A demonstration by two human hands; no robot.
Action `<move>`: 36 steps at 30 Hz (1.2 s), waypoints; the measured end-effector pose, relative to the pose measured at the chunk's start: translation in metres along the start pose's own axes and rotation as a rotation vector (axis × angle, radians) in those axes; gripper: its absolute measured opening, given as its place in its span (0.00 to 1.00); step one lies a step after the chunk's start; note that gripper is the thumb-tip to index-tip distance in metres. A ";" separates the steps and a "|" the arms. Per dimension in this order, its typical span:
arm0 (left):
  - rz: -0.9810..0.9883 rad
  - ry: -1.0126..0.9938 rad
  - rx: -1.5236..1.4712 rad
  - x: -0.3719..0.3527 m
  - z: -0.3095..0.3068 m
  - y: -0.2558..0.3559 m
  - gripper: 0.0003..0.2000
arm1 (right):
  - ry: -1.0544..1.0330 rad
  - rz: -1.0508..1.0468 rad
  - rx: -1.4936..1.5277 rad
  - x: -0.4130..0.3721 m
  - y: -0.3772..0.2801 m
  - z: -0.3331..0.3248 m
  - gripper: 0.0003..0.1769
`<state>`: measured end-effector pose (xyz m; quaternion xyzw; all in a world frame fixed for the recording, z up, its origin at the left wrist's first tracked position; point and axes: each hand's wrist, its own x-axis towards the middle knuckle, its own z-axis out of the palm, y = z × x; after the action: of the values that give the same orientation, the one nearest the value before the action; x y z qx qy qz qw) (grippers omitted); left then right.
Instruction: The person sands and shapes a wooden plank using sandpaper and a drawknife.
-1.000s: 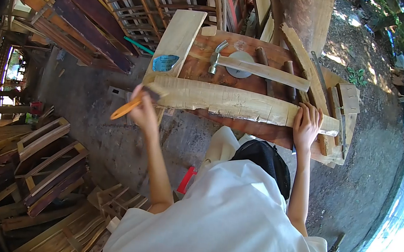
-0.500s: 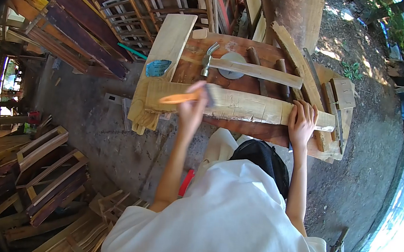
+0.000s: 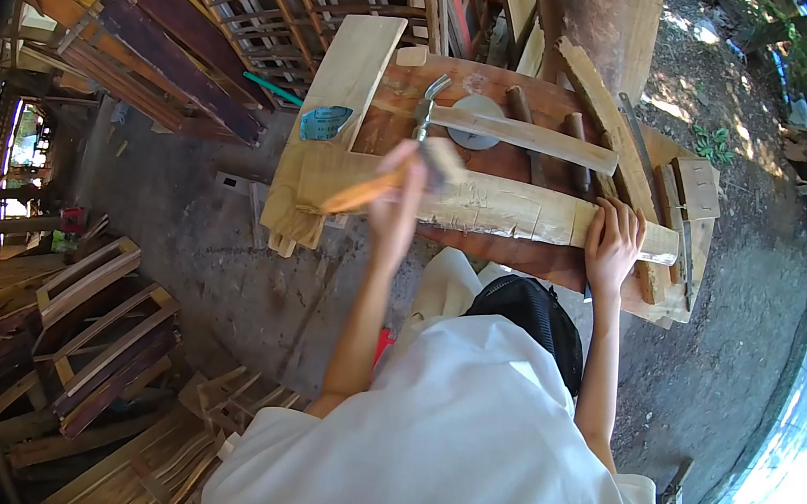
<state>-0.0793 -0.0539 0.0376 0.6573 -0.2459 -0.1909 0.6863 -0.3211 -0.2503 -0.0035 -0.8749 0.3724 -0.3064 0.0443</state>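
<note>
My left hand [image 3: 397,206] is closed around the orange handle of a paintbrush [image 3: 362,193], slightly blurred, with its pale bristles pointing right above a long wooden plank [image 3: 519,211]. The plank lies across the near side of the workbench, its front edge rough and cracked. Near the plank's right end, my right hand [image 3: 614,246] grips it with the fingers over the top. Just beyond the brush lies a claw hammer [image 3: 528,138], its head to the left and wooden handle to the right. The hammer handle crosses a grey disc [image 3: 475,130].
Two tools with dark wooden handles [image 3: 576,132] lie behind the hammer. A blue sandpaper piece [image 3: 326,124] rests on a pale board [image 3: 366,66] at left. Boards and a saw [image 3: 633,119] occupy the bench's right side. Stacked wooden frames [image 3: 92,325] stand lower left.
My left hand has moved slightly right and up with the paintbrush, whose bristles are now raised more toward the hammer head. My right hand keeps its place on the plank. The view has shifted a little.
</note>
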 end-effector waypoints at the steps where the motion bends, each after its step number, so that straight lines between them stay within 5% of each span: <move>1: -0.032 -0.101 -0.179 -0.007 0.032 -0.005 0.22 | -0.004 -0.003 0.000 -0.001 0.000 0.000 0.10; 2: -0.058 -0.219 -0.184 -0.018 0.050 -0.019 0.22 | -0.005 -0.001 -0.007 -0.001 0.000 0.000 0.10; 4: 0.241 -0.336 0.120 -0.031 0.080 -0.023 0.22 | -0.004 -0.001 0.003 0.000 0.000 0.000 0.10; 7: -0.020 -0.328 0.016 -0.034 0.070 -0.032 0.21 | -0.002 -0.002 0.006 -0.001 0.000 -0.001 0.10; 17: 0.053 0.540 0.325 0.048 -0.210 -0.039 0.18 | 0.005 -0.005 0.021 -0.001 0.001 0.000 0.10; 21: 0.083 0.667 0.327 0.044 -0.195 -0.014 0.17 | 0.013 -0.003 0.016 -0.001 0.000 0.000 0.10; 24: 0.112 0.394 0.209 0.020 -0.086 0.015 0.18 | -0.001 -0.009 -0.004 -0.001 0.001 0.000 0.10; 28: -0.060 -0.227 -0.178 -0.020 0.037 0.003 0.23 | 0.004 -0.007 0.009 -0.001 0.000 0.001 0.10; 31: -0.105 -0.482 0.087 -0.043 0.078 -0.007 0.25 | 0.002 -0.005 0.006 0.000 -0.001 0.000 0.10; 32: -0.024 -0.460 0.118 -0.045 0.082 -0.014 0.24 | -0.003 -0.008 0.002 0.000 -0.001 -0.001 0.10; 36: -0.225 -0.237 -0.082 -0.026 0.026 -0.011 0.22 | -0.001 0.001 0.007 0.000 0.000 -0.001 0.10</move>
<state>-0.1152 -0.0602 0.0249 0.6252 -0.2419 -0.3525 0.6530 -0.3213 -0.2502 -0.0025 -0.8747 0.3718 -0.3072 0.0477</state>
